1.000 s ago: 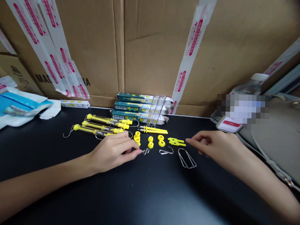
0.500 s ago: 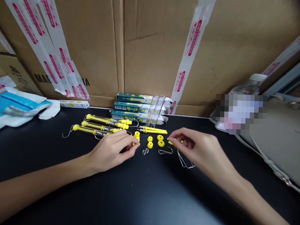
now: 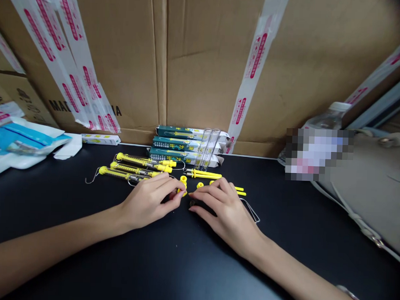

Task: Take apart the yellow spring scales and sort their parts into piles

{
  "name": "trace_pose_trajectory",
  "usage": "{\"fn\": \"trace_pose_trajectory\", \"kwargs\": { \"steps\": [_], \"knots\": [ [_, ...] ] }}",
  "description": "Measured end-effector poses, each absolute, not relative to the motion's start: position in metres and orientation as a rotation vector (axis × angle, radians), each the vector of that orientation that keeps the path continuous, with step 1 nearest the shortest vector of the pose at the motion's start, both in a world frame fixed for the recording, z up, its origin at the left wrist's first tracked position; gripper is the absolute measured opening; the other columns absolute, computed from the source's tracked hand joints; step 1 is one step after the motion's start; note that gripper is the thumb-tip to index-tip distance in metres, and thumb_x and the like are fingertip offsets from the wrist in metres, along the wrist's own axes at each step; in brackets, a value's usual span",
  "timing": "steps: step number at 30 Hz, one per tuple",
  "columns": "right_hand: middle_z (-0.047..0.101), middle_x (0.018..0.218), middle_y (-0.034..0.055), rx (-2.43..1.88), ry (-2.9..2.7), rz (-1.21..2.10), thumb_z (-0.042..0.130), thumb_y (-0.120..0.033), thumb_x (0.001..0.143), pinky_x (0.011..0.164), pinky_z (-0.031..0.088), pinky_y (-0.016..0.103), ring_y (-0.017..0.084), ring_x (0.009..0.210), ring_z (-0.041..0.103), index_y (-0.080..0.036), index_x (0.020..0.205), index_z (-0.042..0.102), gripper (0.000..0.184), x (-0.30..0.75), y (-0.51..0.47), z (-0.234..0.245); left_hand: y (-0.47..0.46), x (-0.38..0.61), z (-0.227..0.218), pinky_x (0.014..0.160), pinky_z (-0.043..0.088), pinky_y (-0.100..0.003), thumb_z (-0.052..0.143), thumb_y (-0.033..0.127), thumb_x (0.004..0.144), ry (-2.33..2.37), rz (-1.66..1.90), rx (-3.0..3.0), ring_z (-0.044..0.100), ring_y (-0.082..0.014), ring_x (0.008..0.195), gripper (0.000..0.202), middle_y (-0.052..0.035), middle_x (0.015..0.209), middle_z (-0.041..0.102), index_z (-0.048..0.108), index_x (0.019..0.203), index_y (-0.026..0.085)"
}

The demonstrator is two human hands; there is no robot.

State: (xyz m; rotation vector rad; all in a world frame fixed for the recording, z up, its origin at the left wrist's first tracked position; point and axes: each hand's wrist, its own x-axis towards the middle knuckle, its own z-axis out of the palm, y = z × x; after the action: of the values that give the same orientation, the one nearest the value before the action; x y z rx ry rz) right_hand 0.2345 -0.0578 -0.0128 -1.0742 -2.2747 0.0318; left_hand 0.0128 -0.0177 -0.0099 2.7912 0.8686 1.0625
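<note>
On the black tabletop [image 3: 196,263], my left hand [image 3: 154,202] has its fingertips against a yellow plastic ring [image 3: 183,192], and I cannot tell if it grips it. My right hand [image 3: 222,210] lies just to the right, fingers apart, over a small dark coil spring [image 3: 193,203]. Beyond them are three yellow spring scales [image 3: 135,168] with wire hooks. Yellow rods [image 3: 239,191] stick out past my right hand, and a wire loop [image 3: 250,211] lies beside it. The right hand hides the S-shaped hook and some rings.
Behind the scales, green-and-white boxes [image 3: 187,144] and clear plastic tubes [image 3: 208,148] lean on taped cardboard cartons [image 3: 202,71]. A blue-and-white package [image 3: 23,144] lies at the left. A plastic bottle [image 3: 330,117] and a beige bag [image 3: 359,199] stand at the right.
My right hand has moved left across the table, covering the S-shaped hook and rings, and now lies close to my left hand. My left hand has barely moved.
</note>
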Motion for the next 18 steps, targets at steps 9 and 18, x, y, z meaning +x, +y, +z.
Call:
{"fn": "trace_pose_trajectory", "kwargs": {
  "steps": [9,18],
  "knots": [
    [0.072,0.105,0.0090,-1.111,-2.281,0.009,0.068,-0.026,0.089,0.080,0.048,0.042,0.025,0.092,0.053,-0.018,0.110,0.071,0.023,0.2348,-0.0551,-0.0131,-0.0188,0.0125,-0.0090,0.069,0.047,-0.027,0.051,0.020,0.096,0.880,1.061,2.787,0.056,-0.0139,0.069,0.015,0.0000,0.073,0.060,0.065,0.096,0.017],
    [0.074,0.098,0.0058,-1.147,-2.311,0.050,0.066,-0.023,0.091,0.080,0.045,0.040,0.023,0.090,0.055,-0.021,0.105,0.072,0.015,0.2350,-0.0561,-0.0093,-0.0191,0.0124,-0.0092,0.068,0.047,-0.026,0.051,0.019,0.095,0.863,1.066,2.787,0.056,-0.0131,0.068,0.013,0.0006,0.073,0.061,0.064,0.095,0.017]
  ]
}}
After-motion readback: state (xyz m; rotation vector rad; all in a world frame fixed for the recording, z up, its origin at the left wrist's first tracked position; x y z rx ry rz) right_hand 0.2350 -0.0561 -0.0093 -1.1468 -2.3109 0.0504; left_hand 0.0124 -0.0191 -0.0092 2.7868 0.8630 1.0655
